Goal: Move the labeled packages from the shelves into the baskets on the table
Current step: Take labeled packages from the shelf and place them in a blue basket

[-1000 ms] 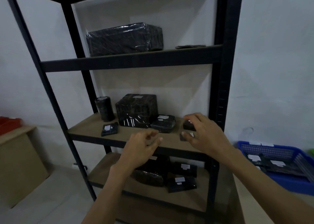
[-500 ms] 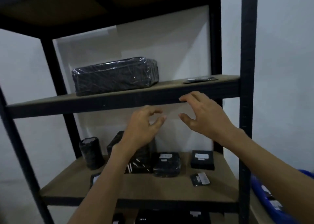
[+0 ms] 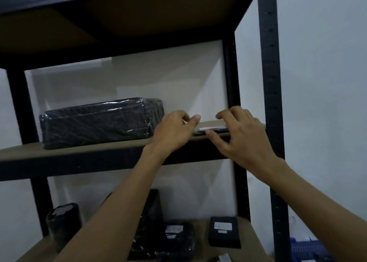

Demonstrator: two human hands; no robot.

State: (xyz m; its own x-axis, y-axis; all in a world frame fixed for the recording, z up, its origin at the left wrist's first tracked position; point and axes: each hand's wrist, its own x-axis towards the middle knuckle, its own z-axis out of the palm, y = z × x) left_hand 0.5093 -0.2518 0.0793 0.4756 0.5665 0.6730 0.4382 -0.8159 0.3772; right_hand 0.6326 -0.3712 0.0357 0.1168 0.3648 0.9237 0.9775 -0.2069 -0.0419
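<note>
A thin flat black package [image 3: 215, 130] with a white label lies at the right end of the upper shelf [image 3: 79, 151]. My right hand [image 3: 241, 134] rests over it, fingers on top and thumb at its front edge. My left hand [image 3: 174, 131] is at its left end, fingers curled, thumb and forefinger near the package. A large plastic-wrapped black box [image 3: 101, 122] sits to the left on the same shelf. On the lower shelf [image 3: 246, 232] stand a black cylinder [image 3: 63, 222], a small black labeled box [image 3: 224, 232] and a dark pouch [image 3: 176, 240].
The black steel post [image 3: 272, 103] of the rack stands just right of my right hand. A blue basket [image 3: 303, 249] shows at the bottom right corner. A white wall is behind the rack. Another shelf board is overhead.
Both hands rose from the lower shelf level to the upper shelf and reached the thin package. The view tilted upward.
</note>
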